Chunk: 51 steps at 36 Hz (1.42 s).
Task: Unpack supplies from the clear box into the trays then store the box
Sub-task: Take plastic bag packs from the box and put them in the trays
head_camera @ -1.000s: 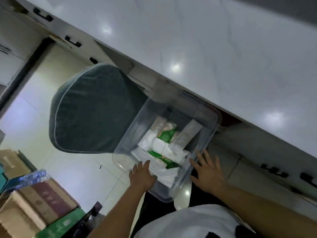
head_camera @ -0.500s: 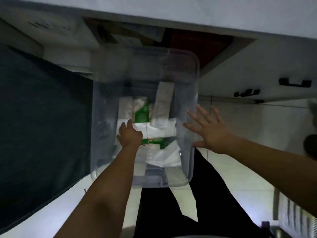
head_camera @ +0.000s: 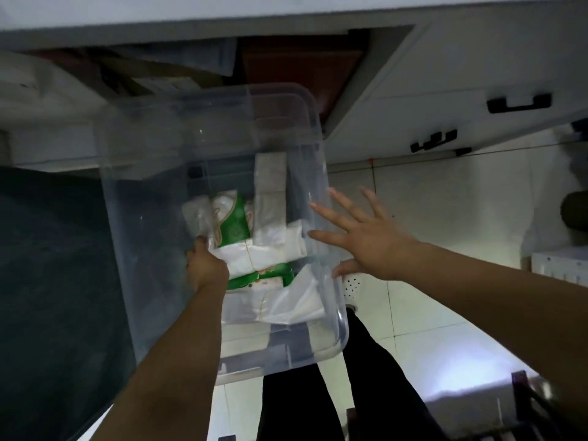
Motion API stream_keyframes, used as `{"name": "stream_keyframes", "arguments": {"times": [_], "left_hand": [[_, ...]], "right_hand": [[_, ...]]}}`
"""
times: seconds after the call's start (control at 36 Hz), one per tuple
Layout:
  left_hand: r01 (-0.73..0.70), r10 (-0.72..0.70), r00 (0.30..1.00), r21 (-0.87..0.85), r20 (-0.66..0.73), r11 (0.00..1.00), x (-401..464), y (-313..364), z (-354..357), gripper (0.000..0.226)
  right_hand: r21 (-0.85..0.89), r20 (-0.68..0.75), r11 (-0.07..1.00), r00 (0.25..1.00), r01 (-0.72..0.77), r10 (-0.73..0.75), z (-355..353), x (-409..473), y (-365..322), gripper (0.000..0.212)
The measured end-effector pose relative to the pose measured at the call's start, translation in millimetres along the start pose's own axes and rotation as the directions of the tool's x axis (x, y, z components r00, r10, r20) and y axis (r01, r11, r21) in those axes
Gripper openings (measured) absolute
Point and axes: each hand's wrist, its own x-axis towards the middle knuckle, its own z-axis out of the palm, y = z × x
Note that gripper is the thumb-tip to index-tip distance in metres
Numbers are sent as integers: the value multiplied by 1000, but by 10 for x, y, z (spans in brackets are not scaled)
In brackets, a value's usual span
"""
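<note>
My left hand [head_camera: 206, 268] reaches inside the clear rectangular plastic box [head_camera: 315, 160], fingers curled among white-and-green supply packets [head_camera: 232, 227]; grasp unclear. My right hand [head_camera: 372, 246], fingers spread, presses the box's outer wall.

Pale tiled floor [head_camera: 445, 192]; white cabinets, black handles [head_camera: 518, 103]; dark chair [head_camera: 47, 281] left.

Glossy clear plastic box [head_camera: 305, 128]; crinkly film packets [head_camera: 264, 253]; shiny tiled floor [head_camera: 445, 345].

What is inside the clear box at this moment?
In the clear box: green-and-white packets, white plastic-wrapped packs, a long pale packet. The left hand reaches among them. Anything beneath the pile is covered.
</note>
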Motion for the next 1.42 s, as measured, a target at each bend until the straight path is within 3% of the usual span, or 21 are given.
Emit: {"name": "stream_keyframes", "arguments": {"times": [0.06, 0.11, 0.19, 0.25, 0.31, 0.36, 0.39, 0.42, 0.47, 0.53, 0.61, 0.67, 0.75, 0.86, 0.97, 1.17, 1.31, 1.36, 1.42], "left_hand": [[94, -77, 995, -341, 64, 935, -98, 134, -104, 57], [244, -153, 968, -612, 198, 752, -256, 294, -219, 61], [383, -69, 908, -754, 412, 534, -555, 541, -455, 61], [405, 61, 876, -798, 478, 446, -792, 690, -618, 62], [428, 158, 833, -799, 530, 422, -1040, 793, -743, 63], [433, 286, 774, -801, 565, 413, -1305, 867, -835, 63], [437, 348, 740, -804, 576, 403, -1440, 897, -875, 63], [440, 396, 709, -805, 583, 398, -1567, 919, -915, 64], [427, 479, 650, -805, 590, 413, -1809, 947, -959, 63], [394, 546, 584, -798, 600, 455, -1994, 961, -967, 64], [326, 583, 512, -771, 631, 547, -2169, 990, -970, 66], [206, 574, 521, -746, 632, 634, -2241, 1025, -987, 58], [3, 541, 603, -679, 586, 734, -2278, 1078, -1001, 46], [144, 498, 616, -708, 611, 691, -2310, 1173, -1000, 35], [90, 520, 599, -696, 609, 712, -2339, 1245, -1047, 37], [142, 521, 491, -654, 698, 743, -2293, 1220, -1174, 46], [157, 508, 385, -597, 770, 787, -2117, 1236, -1208, 44], [163, 476, 422, -581, 772, 797, -1899, 1250, -1195, 40], [204, 380, 611, -603, 694, 771, -1604, 1248, -1130, 33]], "right_hand": [[17, -11, 1000, 1000, -20, 20, -19, -27, -22, 87], [76, -26, 993, 995, -89, 91, -41, -67, -83, 96], [294, -55, 920, 957, -258, 286, -103, -168, -257, 104], [562, -53, 764, 908, -317, 416, -156, -246, -389, 99], [851, 18, 433, 840, -298, 543, -236, -345, -483, 91], [978, 208, -108, 793, -178, 572, -343, -481, -529, 81], [923, 304, -368, 805, -115, 510, -381, -559, -531, 74], [823, 358, -564, 837, -73, 414, -394, -637, -517, 64], [645, 313, -764, 915, -9, 254, -363, -813, -476, 42], [618, 226, -785, 949, 35, 221, -320, -969, -442, 32], [687, 233, -726, 936, 34, 265, -286, -1142, -422, 34], [710, 265, -703, 916, 26, 302, -251, -1228, -417, 33], [745, 293, -667, 890, 16, 348, -207, -1332, -449, 30], [756, 306, -654, 865, 34, 398, -201, -1413, -560, 32], [766, 331, -641, 827, 47, 455, -215, -1429, -670, 39], [736, 322, -677, 876, 8, 360, -242, -1508, -706, 34], [729, 328, -684, 862, 30, 387, -210, -1481, -671, 34], [721, 355, -693, 843, 29, 404, -154, -1448, -653, 35], [701, 388, -713, 827, 22, 407, -77, -1406, -639, 34]]}}
